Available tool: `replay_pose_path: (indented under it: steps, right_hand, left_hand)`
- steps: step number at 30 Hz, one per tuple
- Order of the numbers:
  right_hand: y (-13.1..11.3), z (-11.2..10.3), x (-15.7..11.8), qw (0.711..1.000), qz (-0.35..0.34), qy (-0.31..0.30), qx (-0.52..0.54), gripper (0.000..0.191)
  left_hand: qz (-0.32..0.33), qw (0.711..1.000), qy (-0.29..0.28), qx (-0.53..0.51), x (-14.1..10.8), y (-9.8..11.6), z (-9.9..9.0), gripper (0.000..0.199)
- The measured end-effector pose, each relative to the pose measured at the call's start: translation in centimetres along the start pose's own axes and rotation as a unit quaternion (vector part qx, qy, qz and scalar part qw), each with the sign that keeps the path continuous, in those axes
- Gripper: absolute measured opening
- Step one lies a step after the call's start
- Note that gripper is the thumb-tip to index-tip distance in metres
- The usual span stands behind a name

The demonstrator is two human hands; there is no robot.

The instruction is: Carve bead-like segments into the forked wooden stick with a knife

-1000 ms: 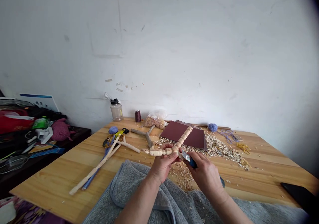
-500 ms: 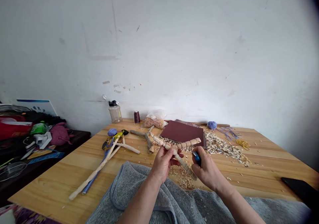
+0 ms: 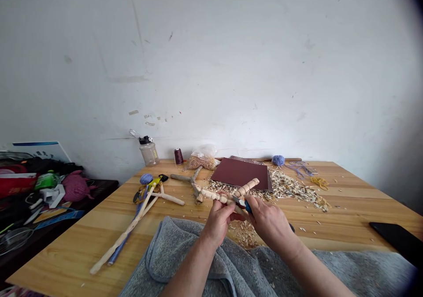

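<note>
my left hand (image 3: pixel 218 221) has its grip closed round the pale, notched forked stick (image 3: pixel 211 194), near its fork, and holds it up over the near middle of the bench (image 3: pixel 350 202). one arm of the stick points left, and another slants up to the right in front of the dark red sheets (image 3: pixel 240 172). my right hand (image 3: pixel 269 223) grips the blue handle of the knife (image 3: pixel 247 206), with its blade against the stick close to the fork.

a grey towel (image 3: pixel 178 244) lies under my forearms along the near edge. wood shavings (image 3: pixel 294 188) are heaped around the right side of the sheets, and finer crumbs lie below my hands. to the left, a long pale stick (image 3: pixel 114 247) rests beside a blue-wrapped one (image 3: pixel 120 249), both pointing toward me. a grey-brown branch (image 3: pixel 181 177) lies farther in, left of the sheets.

at the far side, against the wall, i see a clear bottle (image 3: pixel 149 153), a dark thread spool (image 3: pixel 178 156) and a plastic bag (image 3: pixel 202 157). to the far right are a ball of blue yarn (image 3: pixel 278 160) and some yellow yarn (image 3: pixel 319 182), and a flat black object (image 3: pixel 396 239) lies at the near right.
</note>
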State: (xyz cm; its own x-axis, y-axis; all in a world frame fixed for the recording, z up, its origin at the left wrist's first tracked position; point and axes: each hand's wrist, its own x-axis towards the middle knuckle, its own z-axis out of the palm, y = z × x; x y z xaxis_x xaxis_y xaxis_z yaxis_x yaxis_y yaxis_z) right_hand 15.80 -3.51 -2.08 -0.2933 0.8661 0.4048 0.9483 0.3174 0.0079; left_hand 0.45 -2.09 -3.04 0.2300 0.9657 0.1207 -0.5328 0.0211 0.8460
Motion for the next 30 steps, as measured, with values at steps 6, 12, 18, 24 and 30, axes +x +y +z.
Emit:
replay_pose_path:
  steps: [6,12,18,24,30]
  right_hand:
    - [-0.6,-0.3,0.0,1.0,-0.013,-0.018,-0.012,0.009]
    - [-1.2,-0.6,0.0,1.0,0.004,-0.016,-0.016,0.007]
    - [-1.4,-0.7,0.1,1.0,0.012,-0.025,-0.013,0.006]
    - [-1.5,-0.5,0.1,0.999,0.027,-0.033,-0.014,0.008]
    - [-2.0,-0.6,0.1,0.998,0.055,-0.035,-0.007,0.014]
  left_hand:
    - [0.012,1.0,0.002,0.016,0.0,-0.1,0.4,0.036]
    - [0.028,0.998,0.023,0.049,0.0,-0.8,0.5,0.038]
    - [0.025,0.997,0.048,0.059,0.0,-1.1,0.5,0.042]
    - [0.046,0.993,0.054,0.095,-0.1,-1.1,1.1,0.046]
    - [0.061,0.989,0.106,0.083,-0.2,-1.8,1.5,0.047]
